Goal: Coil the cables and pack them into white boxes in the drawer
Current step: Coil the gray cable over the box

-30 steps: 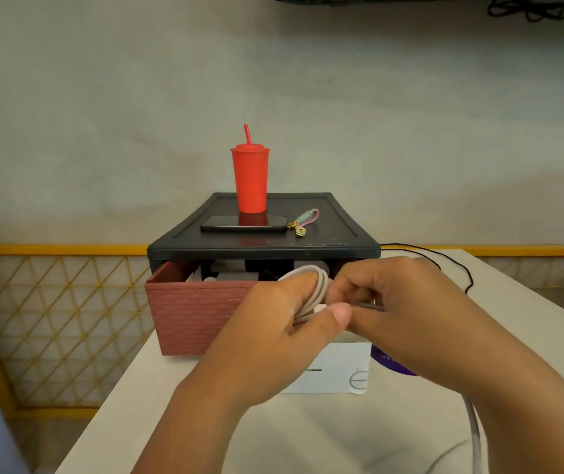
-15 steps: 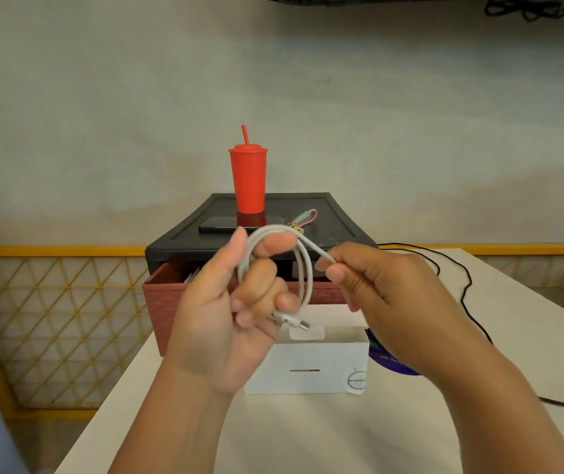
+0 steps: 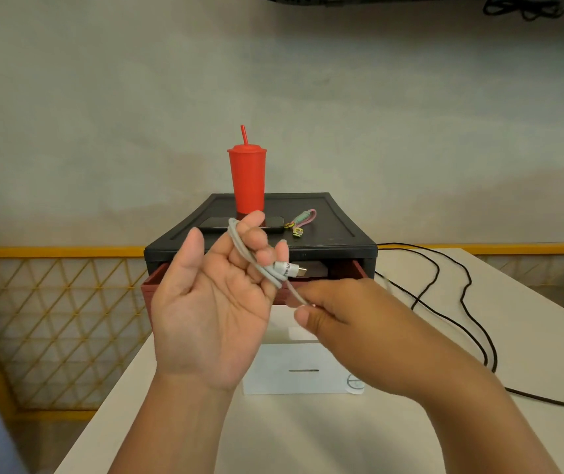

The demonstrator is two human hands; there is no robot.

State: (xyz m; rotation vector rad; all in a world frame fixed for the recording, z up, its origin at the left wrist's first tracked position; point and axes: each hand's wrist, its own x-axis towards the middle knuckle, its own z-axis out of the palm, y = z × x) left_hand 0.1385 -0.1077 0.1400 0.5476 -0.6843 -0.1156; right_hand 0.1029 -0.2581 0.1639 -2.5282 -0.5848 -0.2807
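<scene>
The white cable (image 3: 239,244) is held up in the air in front of the red drawer (image 3: 150,289), wound in a small coil round the curled fingers of the left hand (image 3: 212,302), whose palm faces the camera with the thumb standing apart. The cable's metal-tipped plug (image 3: 290,268) sticks out sideways from the coil toward the drawer's opening. The right hand (image 3: 338,313), lower and just in front of the drawer, pinches the free run of cable between thumb and fingertips, where it leaves the coil. I judge the cable to be light, soft and a little springy: the loops will want to open once the fingers let go, so the coil is best taken across all its turns at once, near the plug, not by the loose end or the plug alone. The jacket looks smooth and may slip through a light pinch. The white box (image 3: 297,367) stands on the table (image 3: 308,432) directly in front of the drawer, partly hidden behind both hands; I cannot tell what it holds. On the black cabinet (image 3: 325,241) above the drawer stand a red cup (image 3: 247,179), a phone (image 3: 273,222) and a strap (image 3: 302,220). A black cable (image 3: 461,295) trails over the table to the right of the drawer, not yet coiled.
</scene>
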